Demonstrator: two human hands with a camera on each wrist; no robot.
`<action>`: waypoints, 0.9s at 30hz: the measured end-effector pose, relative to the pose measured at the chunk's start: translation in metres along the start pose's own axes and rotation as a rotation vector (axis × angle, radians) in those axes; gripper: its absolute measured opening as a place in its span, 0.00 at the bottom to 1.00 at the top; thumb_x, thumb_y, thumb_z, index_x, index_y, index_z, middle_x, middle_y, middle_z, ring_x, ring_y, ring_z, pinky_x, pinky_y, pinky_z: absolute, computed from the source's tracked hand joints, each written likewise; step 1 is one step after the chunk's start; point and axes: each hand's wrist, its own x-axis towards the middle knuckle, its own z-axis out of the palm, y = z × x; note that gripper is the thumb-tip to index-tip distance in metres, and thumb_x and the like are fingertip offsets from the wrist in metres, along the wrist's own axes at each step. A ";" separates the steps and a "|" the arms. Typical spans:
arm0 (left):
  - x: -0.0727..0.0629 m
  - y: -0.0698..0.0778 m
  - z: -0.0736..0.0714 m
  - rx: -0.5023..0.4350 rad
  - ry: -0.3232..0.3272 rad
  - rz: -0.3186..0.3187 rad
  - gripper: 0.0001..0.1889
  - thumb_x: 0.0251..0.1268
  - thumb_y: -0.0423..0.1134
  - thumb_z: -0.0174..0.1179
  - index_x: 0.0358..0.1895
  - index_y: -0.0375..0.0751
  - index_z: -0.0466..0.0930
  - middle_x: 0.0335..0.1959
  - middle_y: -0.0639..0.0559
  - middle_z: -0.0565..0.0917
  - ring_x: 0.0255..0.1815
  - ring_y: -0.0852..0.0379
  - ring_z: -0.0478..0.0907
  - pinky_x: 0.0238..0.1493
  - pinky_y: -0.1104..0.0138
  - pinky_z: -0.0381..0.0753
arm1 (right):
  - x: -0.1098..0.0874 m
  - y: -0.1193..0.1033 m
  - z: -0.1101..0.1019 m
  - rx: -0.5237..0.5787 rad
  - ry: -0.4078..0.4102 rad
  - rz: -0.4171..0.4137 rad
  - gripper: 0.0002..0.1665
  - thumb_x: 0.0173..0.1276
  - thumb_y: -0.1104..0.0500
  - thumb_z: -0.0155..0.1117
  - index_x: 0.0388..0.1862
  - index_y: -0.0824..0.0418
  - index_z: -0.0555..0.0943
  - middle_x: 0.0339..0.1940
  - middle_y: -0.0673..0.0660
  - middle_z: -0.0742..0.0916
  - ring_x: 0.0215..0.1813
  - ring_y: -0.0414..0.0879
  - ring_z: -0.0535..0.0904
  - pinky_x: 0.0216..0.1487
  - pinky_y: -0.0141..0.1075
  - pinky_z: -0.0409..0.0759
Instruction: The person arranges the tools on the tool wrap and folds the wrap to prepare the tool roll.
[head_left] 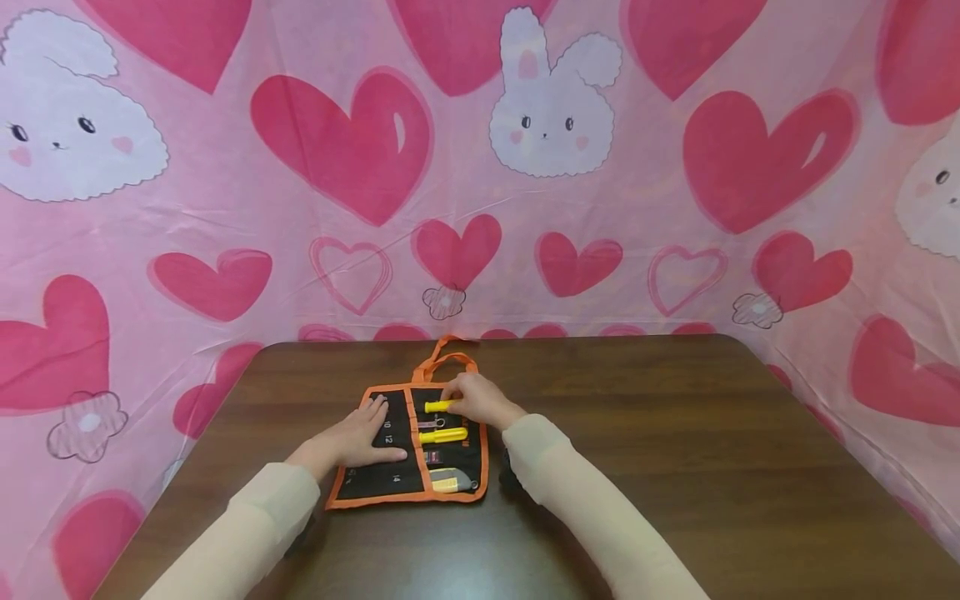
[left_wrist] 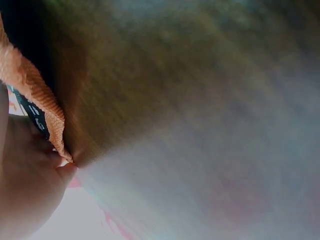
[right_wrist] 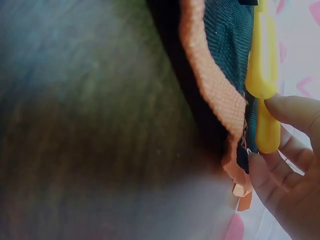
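Note:
A black tool roll (head_left: 375,479) with orange edging lies unfolded on the table, white numbers printed on its left part. My left hand (head_left: 362,435) rests on that part, thumb spread toward the pockets. At the upper right of the roll, my right hand (head_left: 480,400) pinches the end of a yellow-handled screwdriver (head_left: 437,407), whose shaft is hidden. Below it sit a small metal wrench (head_left: 430,424), a second yellow-handled screwdriver (head_left: 446,435), a small dark item (head_left: 433,457) and a yellow-and-grey utility knife (head_left: 450,481). In the right wrist view, thumb and fingers surround the yellow handle (right_wrist: 269,132).
An orange strap (head_left: 447,357) loops beyond the roll's top edge, toward the far edge of the brown wooden table (head_left: 675,433). Behind hangs a pink cloth (head_left: 465,192) with hearts and rabbits. The left wrist view is mostly blurred tabletop.

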 end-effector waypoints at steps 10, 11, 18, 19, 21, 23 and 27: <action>-0.001 0.001 0.000 -0.001 0.008 -0.009 0.57 0.49 0.71 0.54 0.70 0.28 0.48 0.71 0.33 0.47 0.69 0.36 0.45 0.63 0.45 0.52 | 0.001 -0.003 0.002 -0.018 -0.093 0.018 0.11 0.67 0.59 0.59 0.45 0.56 0.83 0.42 0.48 0.83 0.40 0.40 0.75 0.48 0.37 0.75; -0.001 0.001 0.000 -0.001 0.007 -0.009 0.57 0.49 0.71 0.54 0.70 0.28 0.48 0.71 0.33 0.47 0.69 0.36 0.45 0.63 0.45 0.52 | 0.001 -0.004 0.002 -0.017 -0.100 0.022 0.11 0.67 0.59 0.59 0.46 0.56 0.83 0.42 0.49 0.83 0.41 0.40 0.76 0.49 0.37 0.75; 0.000 0.002 0.000 -0.001 0.005 -0.011 0.57 0.49 0.71 0.54 0.70 0.28 0.47 0.71 0.33 0.46 0.70 0.36 0.45 0.64 0.45 0.51 | 0.003 -0.006 0.005 -0.042 -0.106 0.022 0.14 0.70 0.59 0.55 0.49 0.59 0.82 0.45 0.51 0.84 0.43 0.41 0.77 0.50 0.37 0.75; -0.001 0.002 0.000 -0.002 0.005 -0.012 0.57 0.49 0.71 0.54 0.70 0.28 0.47 0.71 0.33 0.47 0.70 0.36 0.45 0.64 0.45 0.51 | 0.003 -0.006 0.005 -0.048 -0.102 0.019 0.14 0.70 0.59 0.54 0.50 0.58 0.82 0.45 0.51 0.84 0.44 0.42 0.77 0.50 0.37 0.75; 0.000 0.002 0.000 -0.005 0.008 -0.007 0.57 0.49 0.71 0.54 0.70 0.27 0.47 0.71 0.33 0.47 0.69 0.36 0.45 0.64 0.46 0.50 | 0.003 -0.006 0.006 -0.052 -0.093 0.010 0.14 0.70 0.59 0.54 0.49 0.58 0.82 0.45 0.51 0.84 0.45 0.42 0.77 0.50 0.37 0.75; 0.000 0.001 0.001 -0.002 0.009 0.000 0.57 0.49 0.71 0.54 0.70 0.27 0.47 0.71 0.32 0.47 0.69 0.35 0.45 0.64 0.46 0.50 | 0.003 -0.005 0.007 -0.026 -0.082 0.006 0.14 0.70 0.58 0.54 0.49 0.58 0.82 0.45 0.51 0.84 0.46 0.42 0.78 0.50 0.37 0.75; 0.001 0.000 0.001 0.013 0.007 0.006 0.58 0.49 0.72 0.52 0.70 0.27 0.46 0.71 0.33 0.46 0.70 0.36 0.44 0.65 0.46 0.49 | -0.001 0.001 0.006 0.128 -0.062 0.025 0.15 0.69 0.56 0.56 0.50 0.59 0.81 0.45 0.51 0.83 0.43 0.42 0.77 0.45 0.36 0.76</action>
